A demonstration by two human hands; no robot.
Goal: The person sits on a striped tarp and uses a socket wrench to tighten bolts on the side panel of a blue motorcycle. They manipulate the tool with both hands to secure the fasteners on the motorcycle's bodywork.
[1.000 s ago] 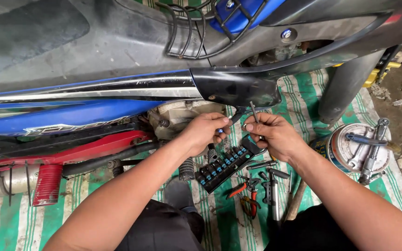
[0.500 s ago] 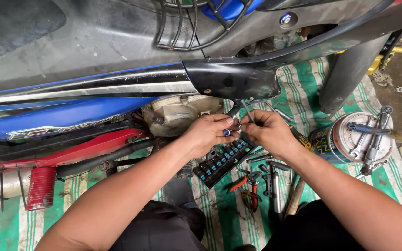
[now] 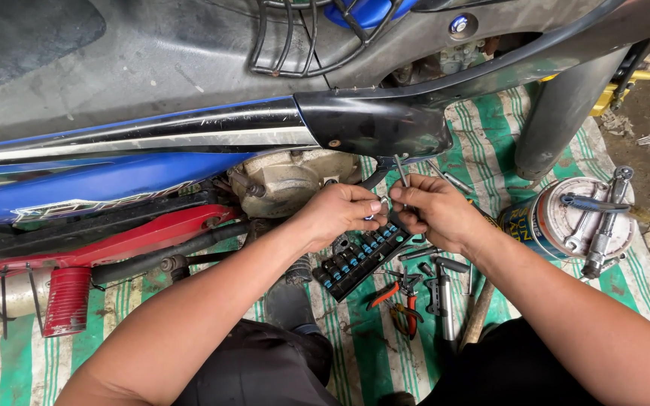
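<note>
Both my arms reach forward from the bottom of the view, and my hands meet in the middle, just under the side of the motorbike (image 3: 189, 143). My left hand (image 3: 336, 214) is curled, knuckles up, with the finger and thumb pressed together on a tiny shiny bit (image 3: 382, 201). It is too small for me to tell just what it is, maybe a little socket. My right hand (image 3: 434, 214) is curled too, and its grip pinches a thin metal rod (image 3: 402, 171) that sticks up past my fingers toward the black bike cover. The fingertips of both hands are almost touching each other. Right below my hands lies a black socket holder (image 3: 359, 259) with blue-tipped pieces in a row, on the green and white striped mat (image 3: 385, 353). Near it on the mat are red-handled pliers (image 3: 394, 295) and some dark metal tools. Off to my right stands a round tin can (image 3: 566, 222) with a wrench (image 3: 603, 233) lying on top. To my left I see the red bike arm (image 3: 137, 237) and a red spring (image 3: 68, 301).
</note>
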